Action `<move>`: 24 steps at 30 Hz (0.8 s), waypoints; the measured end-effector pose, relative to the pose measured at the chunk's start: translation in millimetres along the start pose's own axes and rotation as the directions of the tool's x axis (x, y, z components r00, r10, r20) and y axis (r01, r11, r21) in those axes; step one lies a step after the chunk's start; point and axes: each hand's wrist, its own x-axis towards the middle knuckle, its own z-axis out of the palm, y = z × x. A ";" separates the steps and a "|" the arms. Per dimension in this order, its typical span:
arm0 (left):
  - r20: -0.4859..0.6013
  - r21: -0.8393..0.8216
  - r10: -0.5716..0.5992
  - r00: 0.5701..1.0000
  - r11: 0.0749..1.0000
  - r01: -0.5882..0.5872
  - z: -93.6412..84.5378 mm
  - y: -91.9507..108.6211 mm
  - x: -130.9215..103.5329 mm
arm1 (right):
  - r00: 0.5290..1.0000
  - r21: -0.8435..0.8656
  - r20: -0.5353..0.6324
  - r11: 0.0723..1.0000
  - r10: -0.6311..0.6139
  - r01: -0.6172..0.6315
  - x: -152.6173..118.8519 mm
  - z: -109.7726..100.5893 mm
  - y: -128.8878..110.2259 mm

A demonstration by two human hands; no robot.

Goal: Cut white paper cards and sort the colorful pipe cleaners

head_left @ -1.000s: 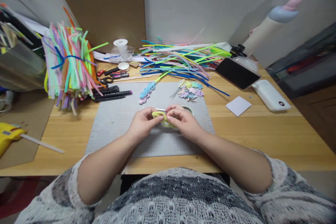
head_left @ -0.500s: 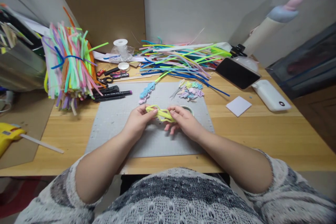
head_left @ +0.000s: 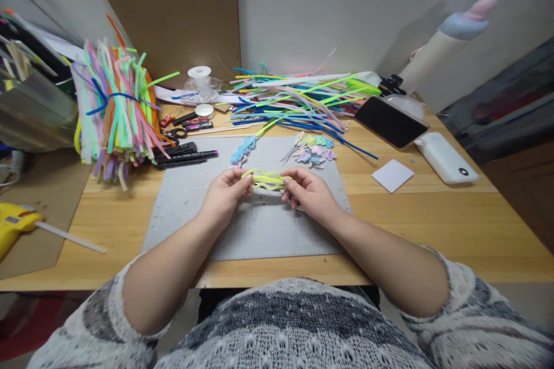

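Craft workspace, we judge: wooden desk (head_left: 402, 213) set against plain wall (head_left: 311, 17). We see gridded cutting mat (head_left: 272, 236), bound bundle of fuzzy stems (head_left: 116, 118), loose heap of colored stems (head_left: 289, 98) along back edge. Handicraft tools too: yellow glue gun (head_left: 17, 222) at left, white spool (head_left: 199, 85), black pens (head_left: 186, 157), small pastel fuzzy pieces (head_left: 315, 151) on mat. Whether room belongs to home or small workshop, we cannot tell.
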 end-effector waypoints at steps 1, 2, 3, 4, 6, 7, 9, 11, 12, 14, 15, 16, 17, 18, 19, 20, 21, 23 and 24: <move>0.007 0.019 0.012 1.000 1.000 -0.012 -0.1 -0.6 -0.1 | 1.000 -0.018 -0.014 1.000 -0.005 0.005 0.4 -0.3 -0.1; 0.014 0.034 0.026 1.000 0.999 -0.027 -0.1 -0.9 -0.4 | 1.000 -0.034 -0.024 0.999 -0.005 0.004 0.5 -0.7 -0.6; 0.017 0.046 0.040 0.999 0.998 -0.041 0.0 -0.9 -0.8 | 1.000 -0.045 -0.029 0.999 0.000 -0.001 0.4 -1.0 -1.6; 0.019 0.056 0.051 0.999 0.997 -0.052 0.2 -0.6 -1.2 | 0.999 -0.048 -0.031 0.999 0.005 -0.007 0.3 -1.3 -2.8; 0.018 0.077 0.066 0.998 0.995 -0.067 0.9 0.5 -2.2 | 1.000 -0.020 -0.025 1.000 0.018 -0.019 -0.3 -1.7 -5.8; 0.015 0.087 0.071 0.997 0.994 -0.072 1.2 1.0 -2.5 | 1.000 0.010 -0.015 1.000 0.026 -0.025 -0.5 -1.8 -7.1; 0.012 0.099 0.077 0.997 0.992 -0.077 1.6 1.7 -2.7 | 0.999 0.070 0.013 0.996 0.050 -0.051 -0.6 -1.8 -8.6; 0.012 0.088 0.074 0.997 0.993 -0.075 1.5 1.5 -2.5 | 0.996 0.098 0.038 0.992 0.079 -0.083 0.0 -1.5 -8.3; 0.016 0.074 0.067 0.998 0.995 -0.068 1.3 1.2 -2.3 | 0.995 0.108 0.040 0.990 0.088 -0.092 0.5 -1.3 -7.6; 0.034 0.035 0.042 0.999 0.998 -0.044 1.0 0.7 -2.1 | 0.994 0.136 0.043 0.985 0.102 -0.107 1.7 -0.9 -5.8; 0.046 0.011 0.029 0.999 1.000 -0.029 0.9 0.8 -2.2 | 0.992 0.156 0.051 0.981 0.112 -0.119 2.3 -0.8 -5.0; 0.057 -0.012 0.015 0.998 1.000 -0.014 1.0 1.2 -2.6 | 0.990 0.176 0.063 0.975 0.128 -0.137 2.8 -0.7 -4.4; 0.067 -0.032 0.002 0.998 0.999 0.000 1.1 1.8 -3.0 | 0.986 0.193 0.077 0.969 0.145 -0.157 3.1 -0.6 -4.2; 0.075 -0.047 -0.010 0.997 0.999 0.014 1.3 2.6 -3.6 | 0.983 0.203 0.088 0.964 0.158 -0.173 3.3 -0.6 -4.2; 0.082 -0.056 -0.019 0.996 0.998 0.023 1.6 3.4 -4.2 | 0.982 0.207 0.090 0.962 0.163 -0.179 3.2 -0.5 -4.6; 0.086 -0.060 -0.025 0.996 0.998 0.031 1.9 4.1 -4.7 | 0.984 0.206 0.081 0.964 0.157 -0.170 2.9 -0.3 -5.2; 0.090 -0.056 -0.032 0.995 0.998 0.037 2.3 4.6 -5.2 | 0.988 0.197 0.065 0.969 0.141 -0.151 2.4 0.0 -6.0; 0.103 -0.021 -0.046 0.994 0.999 0.049 3.0 4.2 -5.9 | 0.995 0.158 0.029 0.982 0.095 -0.098 1.1 0.7 -7.8; 0.117 0.012 -0.058 0.991 0.998 0.057 3.2 3.5 -6.0 | 0.997 0.137 0.014 0.988 0.073 -0.074 0.4 1.2 -8.5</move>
